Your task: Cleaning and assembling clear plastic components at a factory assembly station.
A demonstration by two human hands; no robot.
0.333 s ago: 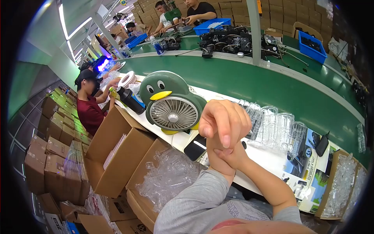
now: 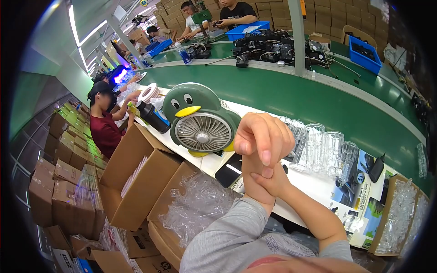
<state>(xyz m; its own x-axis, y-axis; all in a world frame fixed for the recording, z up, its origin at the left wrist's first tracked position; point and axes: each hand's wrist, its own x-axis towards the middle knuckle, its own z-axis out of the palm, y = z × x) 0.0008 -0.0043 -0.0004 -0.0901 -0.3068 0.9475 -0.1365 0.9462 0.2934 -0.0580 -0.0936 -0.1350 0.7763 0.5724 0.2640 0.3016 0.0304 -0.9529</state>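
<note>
My left hand [image 2: 265,138] is raised over the white worktable [image 2: 314,193], bent at the wrist, its fingers loosely curled and apart with nothing in them. Wrapped round my left wrist is my right hand [image 2: 274,181], its thumb side showing and its other fingers mostly hidden behind the wrist. Just left of my hands stands a green penguin-shaped fan [image 2: 202,129] with a yellow beak. Several clear plastic containers [image 2: 314,143] stand close together to the right. A dark phone [image 2: 227,174] lies on the table beside my left forearm.
An open carton [image 2: 141,182] and a box of clear plastic parts [image 2: 195,209] are at the left. Another carton [image 2: 391,218] of clear parts sits at the right. Beyond runs a green conveyor [image 2: 355,107]. A person in a red shirt [image 2: 105,136] works at the left.
The fingers of my left hand have shifted slightly and the hand has tilted a little. My right hand keeps its hold on the left wrist.
</note>
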